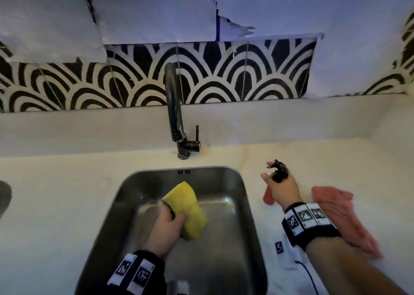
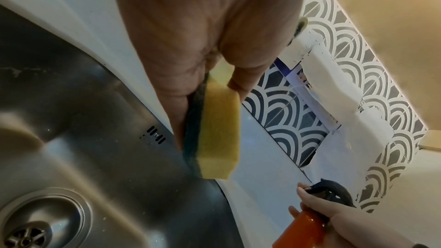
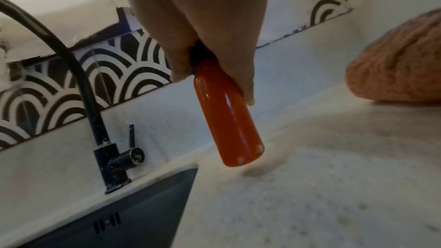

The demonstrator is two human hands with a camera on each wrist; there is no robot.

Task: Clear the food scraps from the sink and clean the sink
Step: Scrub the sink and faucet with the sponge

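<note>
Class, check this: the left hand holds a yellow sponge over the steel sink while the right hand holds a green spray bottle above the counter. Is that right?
Not quite: the spray bottle is orange with a black trigger head, not green, as the right wrist view shows. The left hand does hold the yellow sponge over the steel sink.

Back wall: tiles (image 1: 224, 75) with black-and-cream arch pattern, one band above the desk. White sheets (image 1: 156, 10) cover the wall's upper part; edges torn, blue strip (image 1: 218, 29) showing at one seam. Pale upstand (image 1: 291, 122) runs below the tiles. Desk (image 1: 56, 193) cream, lightly speckled. Light dim, bluish above, warmer on the desk.
</note>
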